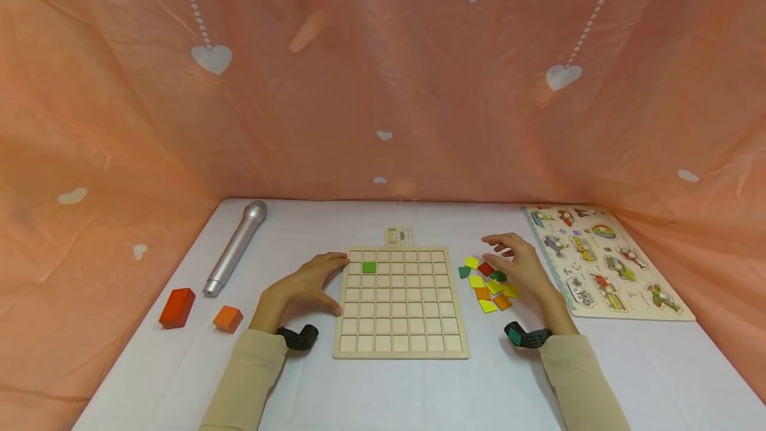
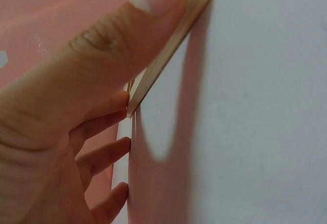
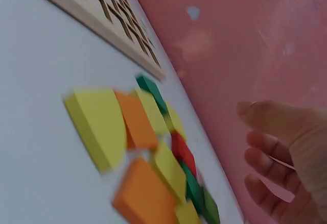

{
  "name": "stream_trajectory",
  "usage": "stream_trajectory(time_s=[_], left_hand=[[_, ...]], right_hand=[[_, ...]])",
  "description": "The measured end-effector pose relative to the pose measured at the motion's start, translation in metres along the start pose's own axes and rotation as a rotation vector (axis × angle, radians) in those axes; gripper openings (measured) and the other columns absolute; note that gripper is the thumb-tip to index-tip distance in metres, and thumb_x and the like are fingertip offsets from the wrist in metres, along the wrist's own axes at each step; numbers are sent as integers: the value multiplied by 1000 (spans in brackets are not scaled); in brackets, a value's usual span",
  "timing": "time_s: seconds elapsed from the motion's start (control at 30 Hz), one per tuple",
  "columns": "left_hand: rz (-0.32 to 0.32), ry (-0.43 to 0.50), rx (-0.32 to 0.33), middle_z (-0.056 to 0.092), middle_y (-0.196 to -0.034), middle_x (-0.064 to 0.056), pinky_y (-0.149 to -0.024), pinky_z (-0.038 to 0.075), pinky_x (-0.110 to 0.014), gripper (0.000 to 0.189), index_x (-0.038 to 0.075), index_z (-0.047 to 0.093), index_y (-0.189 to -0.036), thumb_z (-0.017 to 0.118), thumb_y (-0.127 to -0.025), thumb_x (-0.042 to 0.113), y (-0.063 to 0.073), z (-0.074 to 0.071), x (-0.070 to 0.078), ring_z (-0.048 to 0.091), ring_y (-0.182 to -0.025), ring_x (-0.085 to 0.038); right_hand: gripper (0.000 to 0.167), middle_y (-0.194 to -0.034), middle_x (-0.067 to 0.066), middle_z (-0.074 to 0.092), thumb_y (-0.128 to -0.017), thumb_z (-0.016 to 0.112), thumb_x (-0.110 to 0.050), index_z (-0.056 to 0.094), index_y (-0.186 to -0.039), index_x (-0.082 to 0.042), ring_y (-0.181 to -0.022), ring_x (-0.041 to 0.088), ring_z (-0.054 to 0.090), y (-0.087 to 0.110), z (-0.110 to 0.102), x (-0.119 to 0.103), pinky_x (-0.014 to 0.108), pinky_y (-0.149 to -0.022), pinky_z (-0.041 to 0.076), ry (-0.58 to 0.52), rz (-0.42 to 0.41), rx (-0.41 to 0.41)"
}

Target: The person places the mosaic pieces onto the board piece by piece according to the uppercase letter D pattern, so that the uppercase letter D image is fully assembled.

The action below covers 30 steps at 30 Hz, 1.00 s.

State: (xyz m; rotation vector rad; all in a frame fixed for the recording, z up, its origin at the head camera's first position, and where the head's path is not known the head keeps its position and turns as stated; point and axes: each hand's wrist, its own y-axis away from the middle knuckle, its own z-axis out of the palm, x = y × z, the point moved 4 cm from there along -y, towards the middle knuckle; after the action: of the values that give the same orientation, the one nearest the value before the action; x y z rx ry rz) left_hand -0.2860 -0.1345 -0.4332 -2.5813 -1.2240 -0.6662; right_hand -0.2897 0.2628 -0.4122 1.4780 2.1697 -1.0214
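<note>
A wooden grid board (image 1: 399,354) lies flat on the white tabletop, with one green square tile (image 1: 369,267) in a cell near its upper left. My left hand (image 1: 305,283) rests against the board's left side; the left wrist view shows the thumb over the wooden edge (image 2: 162,58) and the other fingers extended. To the right of the board lies a loose cluster of yellow tiles (image 1: 487,306), orange tiles (image 1: 503,301), dark green pieces (image 1: 464,272) and a red tile (image 1: 486,269). Above the cluster's right side hovers my right hand (image 1: 520,268), fingers loosely bent, holding nothing.
A small printed grid card (image 1: 399,236) sits just behind the board. On the left are a silver microphone (image 1: 236,248), a red block (image 1: 177,308) and an orange cube (image 1: 228,318). A picture puzzle board (image 1: 604,261) lies at the right. Pink cloth (image 1: 383,85) hangs behind.
</note>
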Motion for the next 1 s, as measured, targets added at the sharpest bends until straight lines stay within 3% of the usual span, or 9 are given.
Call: stream_trajectory(time_s=[0.13,0.33,0.5,0.63,0.87,1.0], left_hand=[[1,-1,3,37,-143,-18,-108,27,-51,100,-4,40,-137,86,-59,37,0,0,0,32,-132,-37],[6,-2,8,37,-143,-18,-108,27,-51,100,-4,40,-137,86,-59,37,0,-1,1,32,-132,-38],[12,-9,4,37,-143,-18,-107,28,-52,99,-4,40,-137,86,-59,37,0,-1,1,32,-131,-38],[13,-7,4,37,-143,-19,-107,28,-52,99,-4,40,-137,86,-59,37,1,-1,1,32,-131,-38],[-1,-1,8,37,-143,-19,-108,27,-52,98,-4,40,-137,86,-59,35,2,-1,2,32,-132,-38],[-10,-14,7,37,-142,-18,-107,28,-51,98,-3,40,-137,86,-59,36,1,-1,1,32,-131,-38]], right_hand=[[32,-108,18,60,-86,67,-10,63,-116,-2,-93,28,56,5,-9,14,30,-77,50,21,64,-26],[29,-99,17,61,-84,68,-9,64,-112,0,-86,27,55,8,-15,27,35,-74,48,85,131,-87],[28,-89,11,60,-83,70,-11,65,-108,0,-77,20,52,12,-12,33,31,-68,44,115,183,-142],[25,-89,11,62,-83,69,-8,66,-107,0,-76,20,53,14,-10,36,31,-67,45,119,179,-145],[34,-106,21,59,-81,63,1,61,-115,3,-95,33,54,14,-11,36,50,-85,46,123,140,-161],[29,-106,20,60,-83,64,1,62,-112,4,-97,34,55,15,-13,38,51,-87,46,115,129,-166]])
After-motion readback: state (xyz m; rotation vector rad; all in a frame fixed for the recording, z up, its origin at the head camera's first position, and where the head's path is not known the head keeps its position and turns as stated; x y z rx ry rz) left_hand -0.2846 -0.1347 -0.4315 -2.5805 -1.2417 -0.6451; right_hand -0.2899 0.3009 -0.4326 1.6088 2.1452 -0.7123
